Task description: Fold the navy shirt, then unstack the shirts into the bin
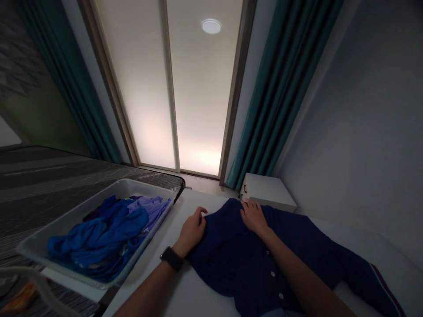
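A navy blue buttoned shirt (221, 246) lies spread on a white tabletop (211, 304). Several pale buttons run down its front, and a sleeve with a red and white striped cuff reaches to the lower right. My right hand (254, 216) rests on the shirt near its far edge, palm down with the fingers stretched out. At the shirt's left edge is my left hand (193, 231), touching the cloth. Its fingers are bent, with a gap between index finger and thumb; the others are partly hidden. A dark watch sits on my left wrist.
To the left stands a translucent plastic tub (158, 233) with blue and purple clothes (109, 229) heaped inside. A patterned mattress (49, 171) lies behind it. Beyond the table are a white cabinet (269, 189), teal curtains (274, 97) and frosted sliding doors (201, 97).
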Demonstrator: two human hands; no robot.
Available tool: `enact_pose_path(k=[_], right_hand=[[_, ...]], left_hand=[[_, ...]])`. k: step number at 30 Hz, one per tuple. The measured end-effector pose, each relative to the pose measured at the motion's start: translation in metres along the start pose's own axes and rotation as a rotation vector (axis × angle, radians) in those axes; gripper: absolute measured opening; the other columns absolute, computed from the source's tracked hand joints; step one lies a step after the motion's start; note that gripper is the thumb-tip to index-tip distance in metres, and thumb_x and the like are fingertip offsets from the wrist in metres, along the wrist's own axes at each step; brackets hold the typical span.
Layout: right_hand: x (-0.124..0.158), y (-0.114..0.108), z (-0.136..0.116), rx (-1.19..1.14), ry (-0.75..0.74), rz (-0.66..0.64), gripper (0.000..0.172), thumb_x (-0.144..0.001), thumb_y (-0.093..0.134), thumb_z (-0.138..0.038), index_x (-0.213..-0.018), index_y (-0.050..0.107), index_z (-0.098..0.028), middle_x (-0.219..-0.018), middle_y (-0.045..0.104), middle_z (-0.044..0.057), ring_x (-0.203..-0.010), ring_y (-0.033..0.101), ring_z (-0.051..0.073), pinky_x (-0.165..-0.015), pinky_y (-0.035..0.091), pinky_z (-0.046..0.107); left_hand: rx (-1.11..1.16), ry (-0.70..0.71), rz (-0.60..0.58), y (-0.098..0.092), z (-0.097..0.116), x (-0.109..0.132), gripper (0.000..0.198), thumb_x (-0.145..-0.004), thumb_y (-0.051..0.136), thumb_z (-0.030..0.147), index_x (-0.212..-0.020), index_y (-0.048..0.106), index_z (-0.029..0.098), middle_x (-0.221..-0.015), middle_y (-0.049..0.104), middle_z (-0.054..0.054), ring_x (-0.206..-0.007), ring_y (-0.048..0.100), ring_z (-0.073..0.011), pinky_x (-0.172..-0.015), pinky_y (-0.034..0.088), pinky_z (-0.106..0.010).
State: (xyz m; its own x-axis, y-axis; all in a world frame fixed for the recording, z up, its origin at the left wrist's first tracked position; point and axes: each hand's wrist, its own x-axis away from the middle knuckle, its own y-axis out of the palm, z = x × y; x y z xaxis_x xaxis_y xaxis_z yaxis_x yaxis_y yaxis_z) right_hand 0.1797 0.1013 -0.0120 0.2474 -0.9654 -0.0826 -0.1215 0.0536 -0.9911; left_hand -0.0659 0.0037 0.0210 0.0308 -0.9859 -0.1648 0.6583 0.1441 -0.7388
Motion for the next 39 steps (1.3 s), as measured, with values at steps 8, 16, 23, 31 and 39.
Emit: enact_pose_path(k=[8, 16, 23, 31, 39], right_hand=[[0.015, -0.001, -0.053, -0.115, -0.392, -0.01, 0.046, -0.097, 0.031, -0.032, -0.141, 0.042, -0.023, -0.15, 0.037, 0.006, -0.142, 0.023, 0.021, -0.115, 0.013, 0.048], [0.032, -0.005, -0.054, -0.122, -0.427, -0.048, 0.053, -0.097, 0.031, -0.047, -0.147, 0.029, -0.033, -0.155, 0.027, 0.003, -0.144, 0.018, 0.025, -0.114, 0.01, 0.054], [0.04, -0.002, -0.05, -0.158, -0.353, -0.007, 0.053, -0.097, 0.031, -0.041, -0.146, 0.035, -0.022, -0.153, 0.032, 0.005, -0.143, 0.021, 0.022, -0.116, 0.01, 0.049], [0.043, -0.004, -0.05, -0.175, -0.356, 0.014, 0.05, -0.096, 0.033, -0.04, -0.142, 0.041, -0.022, -0.152, 0.035, 0.006, -0.142, 0.022, 0.022, -0.117, 0.01, 0.047], [0.044, -0.005, -0.049, -0.22, -0.342, 0.026, 0.047, -0.096, 0.034, -0.035, -0.141, 0.042, -0.024, -0.15, 0.038, 0.005, -0.141, 0.026, 0.02, -0.117, 0.011, 0.046]], left_hand=[[0.145, 0.039, -0.38, -0.036, -0.016, 0.012, 0.023, -0.087, 0.041, 0.024, -0.102, 0.057, 0.022, -0.057, 0.053, 0.006, -0.05, 0.048, -0.0121, -0.051, 0.034, -0.022], [-0.185, 0.104, -0.272, -0.019, 0.001, -0.066, 0.034, -0.087, 0.038, 0.016, -0.108, 0.065, 0.02, -0.09, 0.072, -0.004, -0.087, 0.065, -0.017, -0.079, 0.046, -0.026], [-0.295, 0.014, -0.283, 0.021, 0.014, -0.114, 0.028, -0.088, 0.046, 0.034, -0.103, 0.067, 0.023, -0.101, 0.073, -0.006, -0.099, 0.065, -0.0234, -0.086, 0.045, -0.033], [-0.445, -0.005, -0.202, 0.049, 0.031, -0.127, 0.027, -0.088, 0.046, 0.04, -0.096, 0.062, 0.02, -0.1, 0.072, -0.01, -0.1, 0.064, -0.0282, -0.097, 0.034, -0.047], [-0.472, 0.035, -0.154, 0.036, 0.013, -0.138, 0.03, -0.096, 0.03, 0.028, -0.108, 0.055, 0.016, -0.103, 0.069, -0.016, -0.1, 0.064, -0.0276, -0.09, 0.037, -0.043]])
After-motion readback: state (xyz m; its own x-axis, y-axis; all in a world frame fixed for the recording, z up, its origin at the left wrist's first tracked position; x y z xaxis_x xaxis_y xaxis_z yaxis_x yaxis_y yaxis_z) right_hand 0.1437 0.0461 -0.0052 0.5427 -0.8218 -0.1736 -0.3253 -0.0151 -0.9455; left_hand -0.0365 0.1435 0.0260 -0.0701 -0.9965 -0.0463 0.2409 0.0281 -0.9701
